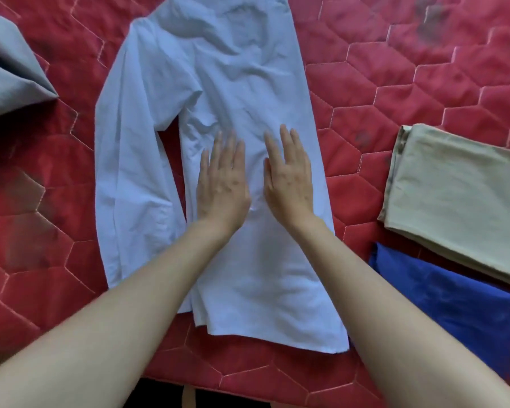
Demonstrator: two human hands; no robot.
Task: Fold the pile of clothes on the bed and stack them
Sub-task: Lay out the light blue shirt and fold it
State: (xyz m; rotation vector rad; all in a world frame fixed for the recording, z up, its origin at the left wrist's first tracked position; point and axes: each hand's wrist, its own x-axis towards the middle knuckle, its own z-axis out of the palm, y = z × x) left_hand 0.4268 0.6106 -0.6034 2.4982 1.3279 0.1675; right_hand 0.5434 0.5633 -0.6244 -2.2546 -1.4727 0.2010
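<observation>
One white shirt (248, 119) lay spread flat on the bed (380, 92), running lengthwise from the near edge to the far side of the view. It had long sleeves: one sleeve (130, 178) lay out straight along the shirt's left side, apart from the body over much of its length so that a strip of red showed between them. The right side ended in a straight edge, with no sleeve showing there. The cloth near the collar was creased.

Two hands rested on the middle of the shirt, side by side with a narrow gap between them. The left hand (223, 184) lay palm down, its fingers straight and close together, flat against the cloth. The right hand (289, 178) lay the same way, fingers straight and slightly fanned, holding nothing. Both bare forearms reached in from the near edge.

To the right of the shirt, well apart from it, lay one folded beige cloth (460, 198). Just nearer than it lay one blue cloth (454, 304), its far edge tucked under the beige one. At the far left, one grey cloth (9, 72) lay partly out of view.

The bed was covered with a red quilt stitched in a hexagon pattern, with a few darker smudges.
</observation>
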